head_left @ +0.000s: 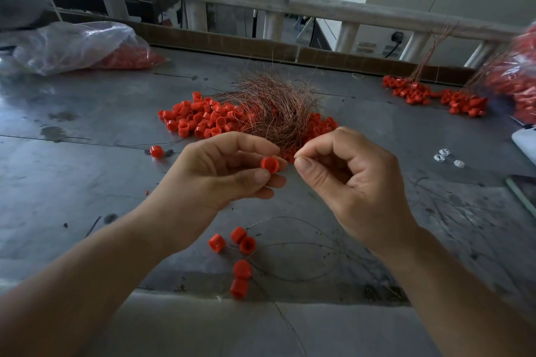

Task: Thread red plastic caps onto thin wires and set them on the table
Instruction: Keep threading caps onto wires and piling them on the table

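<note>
Two hands meet over the counter [87, 182] in the head view, fingertips almost touching. The left hand [220, 171] pinches one red cap [269, 164] between thumb and curled fingers. The right hand [348, 177], just beside the cap, has thumb and forefinger pressed tight with the other fingers curled in. It most likely grips a wire end, though the wire is too fine to make out.

The step in hand looks like feeding the wire into the cap. To do it well, keep the left hand steady and roll the cap until its hole faces the right fingertips. Leave only a short stub of wire past the pinch so it does not buckle. Push straight along the cap's axis, not at an angle.

The cap is squat, so its long axis is barely marked. Its centre line seems to run roughly sideways towards the right hand, with one end face partly turned to the camera. Whether that face is the open or closed end I cannot tell.

Beyond the hands lies a copper wire bundle [272, 107] on a pile of loose caps [200, 119]. Nearer the person, below the left hand, several threaded caps [242, 243] rest on the counter with wires trailing to the right.
</note>
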Demonstrator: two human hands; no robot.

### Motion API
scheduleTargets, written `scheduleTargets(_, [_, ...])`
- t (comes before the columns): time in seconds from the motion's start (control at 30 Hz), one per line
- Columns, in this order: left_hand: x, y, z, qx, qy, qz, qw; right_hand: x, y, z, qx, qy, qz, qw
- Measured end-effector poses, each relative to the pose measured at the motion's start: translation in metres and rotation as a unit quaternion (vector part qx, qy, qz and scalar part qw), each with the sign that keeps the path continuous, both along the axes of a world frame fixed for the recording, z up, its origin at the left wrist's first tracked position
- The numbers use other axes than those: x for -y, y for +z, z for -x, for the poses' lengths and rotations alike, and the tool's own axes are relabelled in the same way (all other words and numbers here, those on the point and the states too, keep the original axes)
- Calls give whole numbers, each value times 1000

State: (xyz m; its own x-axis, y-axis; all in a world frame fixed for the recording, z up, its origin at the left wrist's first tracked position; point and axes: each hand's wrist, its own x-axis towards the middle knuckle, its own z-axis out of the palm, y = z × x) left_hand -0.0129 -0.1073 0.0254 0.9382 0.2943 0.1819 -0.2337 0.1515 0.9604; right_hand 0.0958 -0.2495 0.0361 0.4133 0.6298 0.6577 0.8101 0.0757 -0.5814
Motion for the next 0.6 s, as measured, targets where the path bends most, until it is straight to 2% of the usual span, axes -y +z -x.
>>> scheduleTargets(0.37, [0, 2, 1, -9, 11, 19, 1000, 0, -1, 0, -21, -1, 12, 1000])
scheduleTargets(0.47, [-1, 3, 3, -23, 6, 2, 1000, 0, 0, 0, -18, 2, -3, 1000])
scheduleTargets(0.6, [-1, 2, 2, -24, -6, -4, 1000, -2, -3, 1, -8, 3, 22, 1000])
